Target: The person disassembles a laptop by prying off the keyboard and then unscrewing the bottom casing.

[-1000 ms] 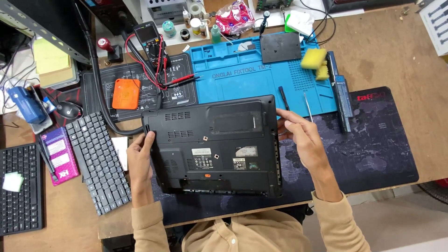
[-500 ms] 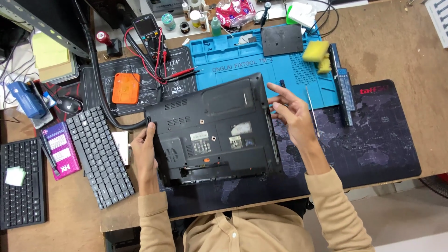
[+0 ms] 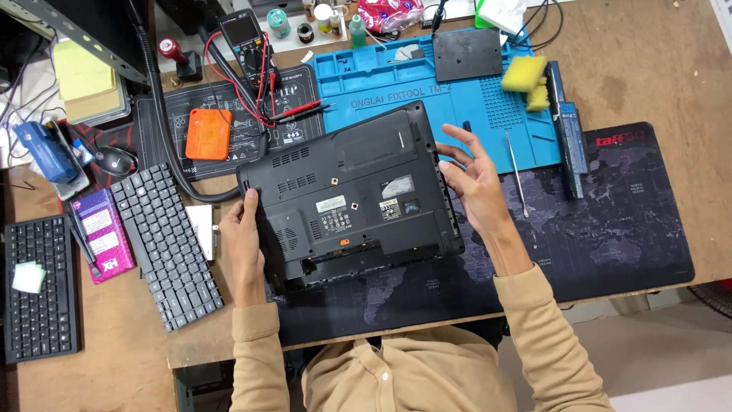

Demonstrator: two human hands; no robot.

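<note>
Wooden desk [image 3: 648, 84], seen from above, crowded with repair gear; a dark mat [image 3: 610, 229] covers its near right part. Left hand [image 3: 242, 236] grips the left edge of a black laptop [image 3: 351, 198], fingers curled round the rim. Right hand [image 3: 476, 179] is open, fingers spread, just beside the laptop's right edge; contact cannot be confirmed. The laptop lies bottom side up, turned at a slant, partly on the dark mat and partly over a blue work mat [image 3: 457, 91]. Progress, judged: the long slot along the near edge looks empty, and a long black battery [image 3: 568, 122] lies well apart on the right, so the battery appears to be out already. The bottom covers look to be in place, so opening the case seems not yet done. A thin metal tool [image 3: 516, 174] lies untouched right of the right hand. A loose keyboard [image 3: 164, 244] lies left of the left hand. On the blue work mat: a black square plate [image 3: 467, 53] and two yellow sponges [image 3: 528, 80]; its small tray pockets are too small to tell contents. Farther left, an orange box [image 3: 207, 133] and a multimeter [image 3: 242, 34] with red leads.
</note>
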